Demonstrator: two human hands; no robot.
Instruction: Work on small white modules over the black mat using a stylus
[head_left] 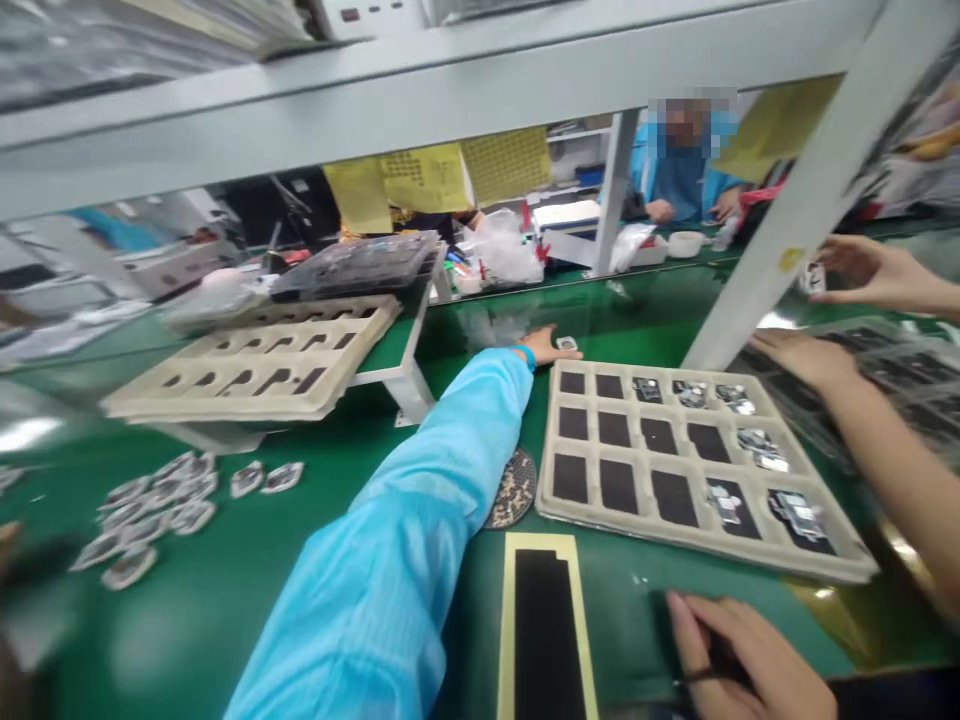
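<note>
My left arm, in a light blue sleeve, stretches to the far side of the green bench. There my left hand [547,346] has its fingers at a small pale part [567,343], seemingly pinching it, just behind the cream tray [551,480]. This tray has square pockets with black bottoms; several hold small shiny metal parts [799,515]. At the lower right my right hand [750,655] is curled around a thin dark tool [697,677], blurred and partly hidden by the fingers. Between my hands lies a black strip on yellow backing [547,630].
A speckled round disc [514,490] lies partly under my sleeve. Small parts in a pile [154,510] sit at left, below a raised cream tray [225,402]. A co-worker's hands [814,358] work at right beside a slanted white post [795,220]. A shelf beam crosses overhead.
</note>
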